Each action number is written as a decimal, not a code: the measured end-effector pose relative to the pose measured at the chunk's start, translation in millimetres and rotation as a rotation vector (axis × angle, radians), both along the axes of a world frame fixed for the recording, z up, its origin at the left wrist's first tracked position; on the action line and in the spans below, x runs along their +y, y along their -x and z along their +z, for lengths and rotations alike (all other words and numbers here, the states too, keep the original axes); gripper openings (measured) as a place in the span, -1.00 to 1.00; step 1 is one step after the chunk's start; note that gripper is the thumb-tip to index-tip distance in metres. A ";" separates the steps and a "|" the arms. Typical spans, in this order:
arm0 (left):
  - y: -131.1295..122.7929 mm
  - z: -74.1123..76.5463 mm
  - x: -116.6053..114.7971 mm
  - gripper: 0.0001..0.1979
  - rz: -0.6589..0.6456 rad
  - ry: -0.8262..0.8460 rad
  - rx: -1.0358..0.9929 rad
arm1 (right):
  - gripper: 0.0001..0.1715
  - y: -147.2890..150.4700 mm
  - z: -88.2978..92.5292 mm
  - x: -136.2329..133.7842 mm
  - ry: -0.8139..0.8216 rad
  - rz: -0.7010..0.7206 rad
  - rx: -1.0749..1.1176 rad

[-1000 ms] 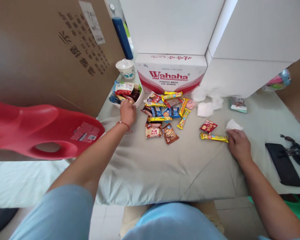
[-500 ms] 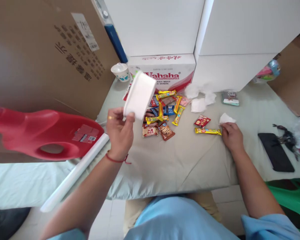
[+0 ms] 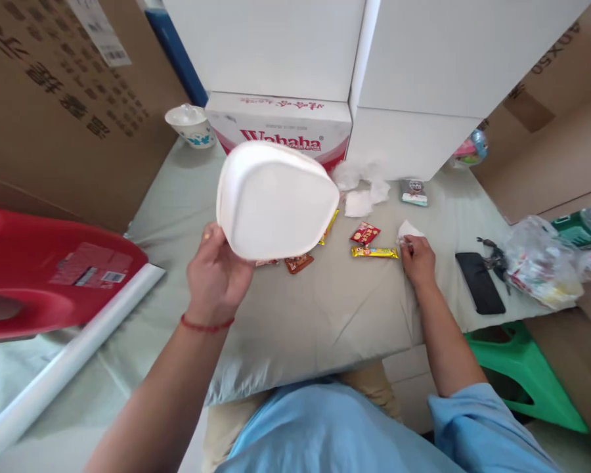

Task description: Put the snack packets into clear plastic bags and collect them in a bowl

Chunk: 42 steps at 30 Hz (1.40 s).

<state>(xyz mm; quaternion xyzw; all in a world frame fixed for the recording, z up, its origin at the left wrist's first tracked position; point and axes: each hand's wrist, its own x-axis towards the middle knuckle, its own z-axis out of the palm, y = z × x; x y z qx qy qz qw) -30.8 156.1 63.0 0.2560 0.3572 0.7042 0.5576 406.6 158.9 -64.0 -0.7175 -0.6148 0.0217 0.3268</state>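
Note:
A white tray-like container (image 3: 283, 207) is held up over the table by its lower left edge, in the closed fingers of my left hand (image 3: 217, 276). Its broad flat side faces me and hides most of the pile of wrapped snacks; a brown packet (image 3: 299, 263) peeks out below it. On the right, my right hand (image 3: 418, 259) rests on the cloth, its fingers closed on a white tissue (image 3: 410, 229). Just left of those fingers lie a yellow snack stick (image 3: 374, 252) and a small red packet (image 3: 365, 232).
Crumpled tissues (image 3: 358, 202) lie before a white Wahaha carton (image 3: 280, 118). A paper cup (image 3: 192, 126) stands at the back left, a red jug (image 3: 59, 263) and a white roll (image 3: 73, 358) nearer. To the right are a phone (image 3: 480, 282), keys (image 3: 497, 259) and a plastic bag (image 3: 536, 263).
My left hand has turned the white container so its broad side faces me, covering the snack pile. The view has swung right; my right hand stays at the tissue.

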 end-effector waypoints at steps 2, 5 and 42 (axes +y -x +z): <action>4.2 1.9 -49.0 -0.81 -0.100 -0.233 0.439 | -0.64 -0.7 0.5 0.4 0.011 -0.004 0.044; 2.7 -2.8 -114.2 -0.88 -0.306 -0.475 0.919 | -0.72 0.2 4.5 -0.2 -0.009 -0.035 0.202; 43.3 -44.2 -156.3 -0.67 0.090 0.457 0.382 | -0.73 109.2 89.0 -157.6 0.082 0.651 0.141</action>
